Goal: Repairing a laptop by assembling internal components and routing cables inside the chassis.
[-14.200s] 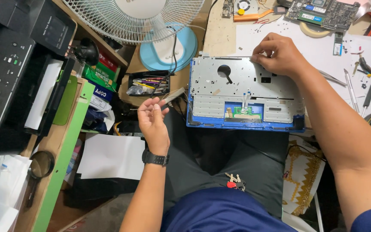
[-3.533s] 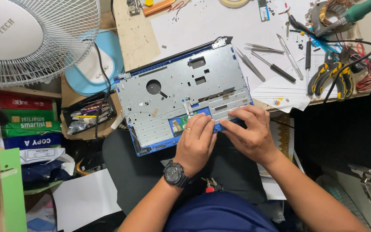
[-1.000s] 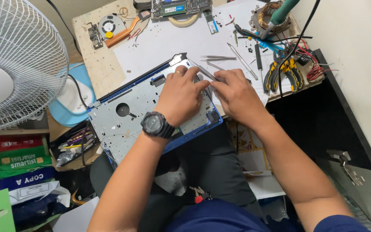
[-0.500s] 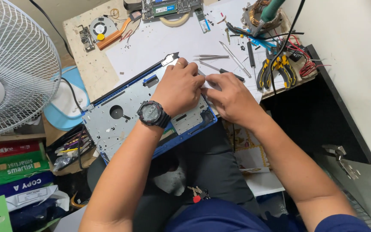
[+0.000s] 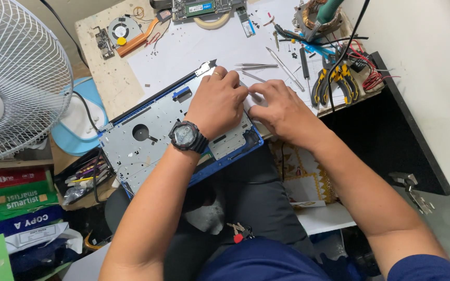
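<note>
Both hands are pressing down on the blue-edged laptop base [image 5: 147, 140], which is lying tilted across the counter [image 5: 183, 52] edge and the person's lap. Left hand [image 5: 217, 104] is resting flat, fingers loosely spread, on its grey metal inner plate; right hand [image 5: 279, 106] is curling its fingertips at the upper corner, possibly pinching something small. Tweezers [image 5: 256, 66] and yellow-handled pliers [image 5: 339, 80] are lying nearby.

I see my left hand [image 5: 219, 103] and right hand [image 5: 279, 107] pressing side by side on a blue laptop shell [image 5: 152, 140]. Yellow pliers [image 5: 334, 83] lie near. A white fan [image 5: 11, 78] stands at the left.
</note>
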